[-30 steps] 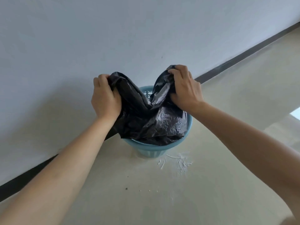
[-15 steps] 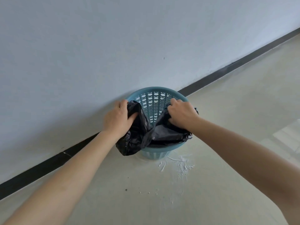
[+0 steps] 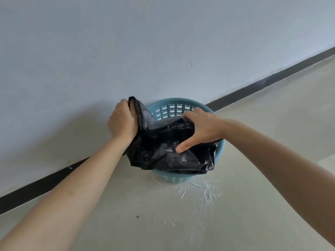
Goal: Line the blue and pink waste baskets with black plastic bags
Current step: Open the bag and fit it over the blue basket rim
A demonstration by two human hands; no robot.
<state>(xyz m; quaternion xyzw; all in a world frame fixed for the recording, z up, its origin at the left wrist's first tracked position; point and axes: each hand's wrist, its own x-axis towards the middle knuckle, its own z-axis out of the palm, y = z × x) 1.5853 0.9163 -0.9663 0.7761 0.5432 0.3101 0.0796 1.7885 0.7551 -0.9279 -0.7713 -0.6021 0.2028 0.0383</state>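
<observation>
A blue perforated waste basket (image 3: 174, 109) stands on the floor against the wall. A black plastic bag (image 3: 163, 153) lies crumpled across its mouth and hangs over the near and left rim. My left hand (image 3: 122, 122) grips the bag's edge at the basket's left side, lifted slightly above the rim. My right hand (image 3: 201, 127) holds the bag's other edge over the middle of the opening, thumb pressed on the plastic. The far inner wall of the basket shows bare. No pink basket is in view.
A pale wall with a black skirting strip (image 3: 272, 82) runs right behind the basket. White powder streaks (image 3: 203, 191) and small crumbs mark the beige floor in front of the basket.
Both hands went down from above the basket into its mouth, then spread apart. The bag now hangs over the near rim, with my left hand raised at the left edge.
</observation>
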